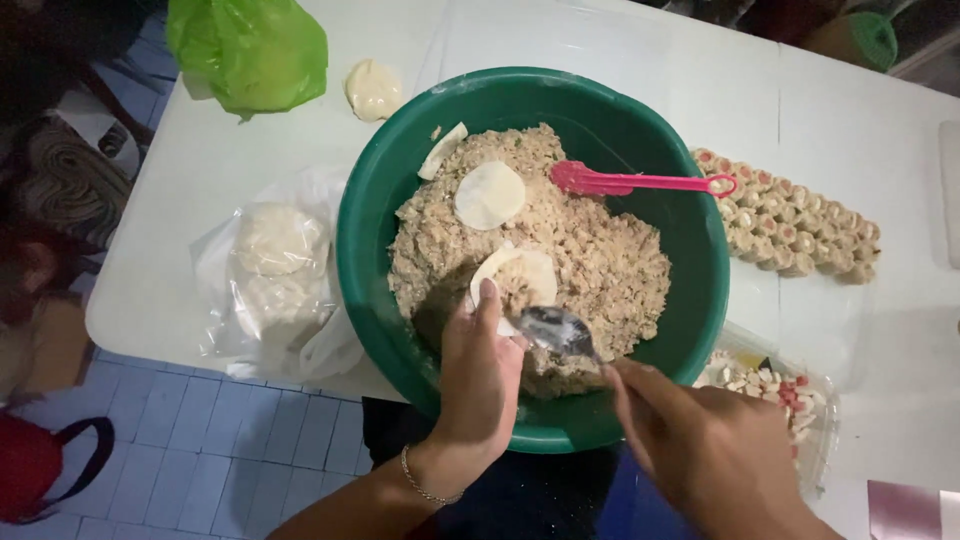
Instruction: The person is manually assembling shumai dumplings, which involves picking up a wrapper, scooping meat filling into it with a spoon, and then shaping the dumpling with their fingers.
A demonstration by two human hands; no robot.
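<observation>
Over the green basin (pixel 380 210), heaped with minced filling (pixel 590 260): left hand (pixel 480 375), a thin chain at the wrist, cupped under a round wrapper (pixel 522 277) with a dab of filling on it, thumb laid along the wrapper's near edge, grip curled around that wrapper. Just beside it, right hand (pixel 700 440), grip clenched on the handle of a metal spoon (pixel 558 330), the bowl of the spoon blurred and lying just right of the left thumb, above the near side of the filling (whether touching the wrapper cannot be told).

Further back on the filling, a second round wrapper (pixel 489 195) lying flat, and a third wrapper piece (pixel 442 150) leaning against the basin's far-left wall. A pink spoon (pixel 640 182) resting with its head on the filling and its handle over the right rim.

On the white worktop (pixel 200 160): rows of finished dumplings (pixel 790 225) right of the basin, a clear tray of chopped topping (pixel 775 390) near the right hand, a clear bag of stacked wrappers (pixel 272 260) left of the basin, a pale lump of wrappers (pixel 373 88) behind it, and a green plastic bag (pixel 250 45) at the far-left corner.

Below the worktop's left edge, pale tiled floor (pixel 200 450) and a red bag (pixel 35 465).
</observation>
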